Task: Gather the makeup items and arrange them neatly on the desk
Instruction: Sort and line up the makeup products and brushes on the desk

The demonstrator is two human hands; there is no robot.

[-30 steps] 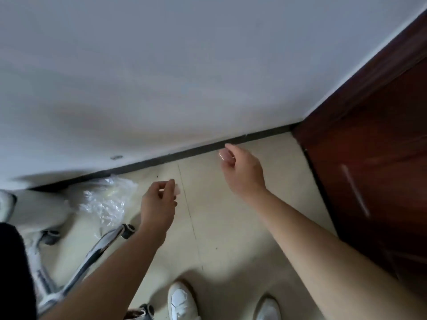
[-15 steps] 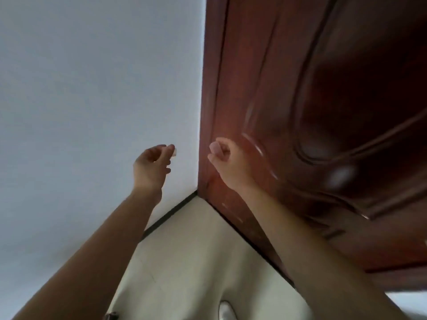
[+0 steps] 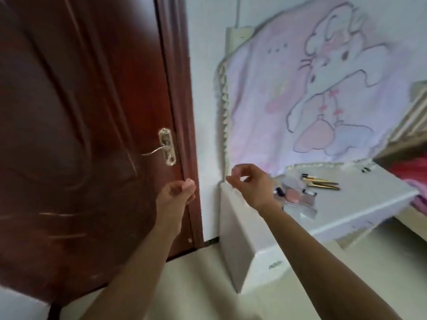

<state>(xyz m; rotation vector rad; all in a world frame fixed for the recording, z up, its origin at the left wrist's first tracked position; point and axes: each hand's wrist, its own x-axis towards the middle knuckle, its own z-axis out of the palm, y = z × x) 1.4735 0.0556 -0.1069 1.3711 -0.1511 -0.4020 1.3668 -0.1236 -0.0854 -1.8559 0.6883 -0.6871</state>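
Note:
My left hand [image 3: 176, 192] is raised in front of the door, fingers curled, pinching a small pale pink item [image 3: 190, 182] at its fingertips. My right hand [image 3: 250, 182] hovers over the left corner of the white desk [image 3: 360, 199], its thumb and forefinger pinched on a small pale item that is too blurred to identify. On the desk lie gold makeup pencils [image 3: 322, 182], pink compacts [image 3: 293, 194] and clear cases [image 3: 308, 212], just right of my right hand.
A dark red wooden door [image 3: 80, 135] with a brass handle [image 3: 165, 150] fills the left. A pink cartoon blanket [image 3: 312, 88] hangs on the wall behind the desk. Red and pink bedding [image 3: 413, 181] lies at the far right. Pale floor tiles lie below.
The view has swung from the floor and wall corner, across the door, to the desk. Both hands stay raised with their fingers pinched as before.

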